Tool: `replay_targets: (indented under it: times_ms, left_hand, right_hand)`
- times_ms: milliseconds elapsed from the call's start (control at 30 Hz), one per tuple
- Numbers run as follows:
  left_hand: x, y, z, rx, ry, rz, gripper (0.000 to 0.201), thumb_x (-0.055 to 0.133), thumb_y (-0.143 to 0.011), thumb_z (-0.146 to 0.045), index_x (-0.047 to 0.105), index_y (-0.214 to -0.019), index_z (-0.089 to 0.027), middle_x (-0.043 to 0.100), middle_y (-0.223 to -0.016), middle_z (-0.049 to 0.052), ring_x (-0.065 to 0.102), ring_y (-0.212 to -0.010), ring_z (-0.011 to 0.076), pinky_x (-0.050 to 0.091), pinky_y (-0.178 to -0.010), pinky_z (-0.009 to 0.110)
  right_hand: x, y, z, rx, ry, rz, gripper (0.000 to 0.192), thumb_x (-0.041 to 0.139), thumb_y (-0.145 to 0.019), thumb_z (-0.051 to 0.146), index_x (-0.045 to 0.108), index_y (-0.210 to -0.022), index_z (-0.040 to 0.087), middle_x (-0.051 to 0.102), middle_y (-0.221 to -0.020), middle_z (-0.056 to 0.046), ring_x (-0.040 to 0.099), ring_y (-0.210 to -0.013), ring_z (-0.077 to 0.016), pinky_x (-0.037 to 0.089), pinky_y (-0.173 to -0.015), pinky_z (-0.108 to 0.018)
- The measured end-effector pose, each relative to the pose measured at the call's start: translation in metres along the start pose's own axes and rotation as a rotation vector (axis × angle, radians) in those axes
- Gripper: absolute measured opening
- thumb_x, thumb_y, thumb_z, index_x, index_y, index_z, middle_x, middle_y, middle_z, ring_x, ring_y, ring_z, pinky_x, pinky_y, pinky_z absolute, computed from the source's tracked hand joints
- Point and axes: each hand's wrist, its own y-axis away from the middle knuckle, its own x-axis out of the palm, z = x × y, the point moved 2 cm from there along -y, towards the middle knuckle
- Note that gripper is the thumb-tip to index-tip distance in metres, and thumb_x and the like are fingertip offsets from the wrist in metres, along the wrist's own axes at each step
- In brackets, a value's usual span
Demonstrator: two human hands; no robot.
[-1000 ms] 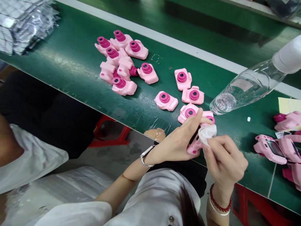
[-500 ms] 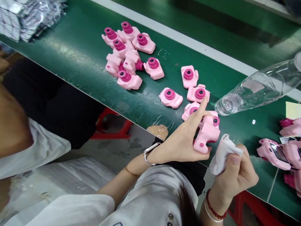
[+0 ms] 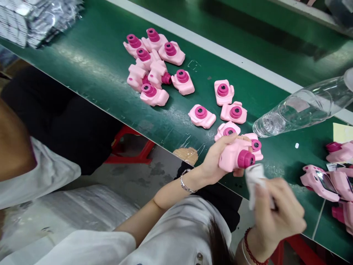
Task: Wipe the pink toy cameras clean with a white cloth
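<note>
A pink toy camera (image 3: 232, 156) with a dark pink lens rests in my left hand (image 3: 213, 162), its fingers wrapped around the body and the lens facing right. My right hand (image 3: 278, 206), slightly blurred, pinches a white cloth (image 3: 255, 176). The cloth's upper end is close against the lens rim; whether it touches I cannot tell. Just beyond my left hand, one similar camera (image 3: 256, 145) and another (image 3: 228, 129) lie lens up on the green table (image 3: 171, 121).
Several more pink cameras (image 3: 154, 55) cluster farther left. A clear plastic bottle (image 3: 300, 105) leans in from the right. More cameras (image 3: 320, 182) lie at the right edge, near a yellow paper (image 3: 342, 132). Plastic-wrapped packs (image 3: 41, 22) fill the far left corner. Another person's sleeve (image 3: 52, 165) is at left.
My left hand has turned the camera so its lens now faces the cloth, and drawn it slightly left. My right hand has brought the cloth up near the lens.
</note>
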Motion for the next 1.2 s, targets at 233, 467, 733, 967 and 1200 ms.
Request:
replay_targets:
  times_ms: [233, 467, 733, 967, 1200]
  left_hand:
    - [-0.005, 0.0, 0.001, -0.015, 0.04, -0.011, 0.044, 0.061, -0.078, -0.057, 0.061, -0.094, -0.015, 0.062, -0.079, 0.004, 0.055, -0.059, 0.014, 0.044, -0.053, 0.026]
    - [-0.007, 0.013, 0.003, 0.337, -0.627, 0.129, 0.078, 0.075, -0.079, -0.066, 0.049, -0.139, -0.022, 0.059, -0.137, 0.01, 0.065, -0.099, 0.0192, 0.053, -0.078, 0.027]
    - [-0.016, 0.025, 0.003, 0.62, -1.186, 0.033, 0.066, 0.09, -0.074, -0.028, 0.062, -0.133, -0.021, 0.073, -0.134, 0.007, 0.071, -0.12, 0.0235, 0.056, -0.104, 0.032]
    - [-0.015, 0.031, 0.01, 0.786, -1.266, 0.06, 0.05, 0.069, -0.088, -0.014, 0.061, -0.137, -0.019, 0.071, -0.137, 0.008, 0.072, -0.122, 0.021, 0.058, -0.107, 0.031]
    - [-0.009, 0.037, 0.001, 0.735, -1.296, 0.17, 0.065, 0.086, -0.077, -0.024, 0.062, -0.138, -0.023, 0.073, -0.134, 0.006, 0.072, -0.121, 0.0218, 0.058, -0.107, 0.03]
  right_hand:
    - [0.017, -0.002, 0.007, -0.063, -0.118, 0.199, 0.016, 0.062, -0.095, 0.008, 0.072, -0.1, 0.019, 0.058, -0.072, 0.004, 0.052, -0.057, -0.0064, 0.04, -0.05, -0.021]
    - [0.017, 0.007, 0.005, -0.128, 0.089, -0.185, 0.015, 0.06, -0.096, 0.011, 0.072, -0.092, 0.019, 0.052, -0.065, 0.004, 0.045, -0.055, -0.0065, 0.035, -0.05, -0.022]
    - [0.002, 0.015, -0.028, 0.342, -0.042, -0.348, 0.025, 0.059, -0.1, 0.031, 0.07, -0.081, 0.019, 0.046, -0.062, 0.004, 0.039, -0.053, -0.0086, 0.03, -0.05, -0.024]
    - [0.012, -0.001, 0.001, -0.234, 0.371, 0.028, 0.015, 0.069, -0.092, 0.012, 0.073, -0.103, 0.023, 0.053, -0.062, 0.004, 0.041, -0.057, -0.011, 0.03, -0.057, -0.029]
    - [-0.017, -0.008, -0.04, 0.428, 0.136, -0.318, 0.024, 0.069, -0.094, 0.038, 0.074, -0.081, 0.019, 0.052, -0.062, 0.003, 0.04, -0.058, -0.0099, 0.033, -0.057, -0.027]
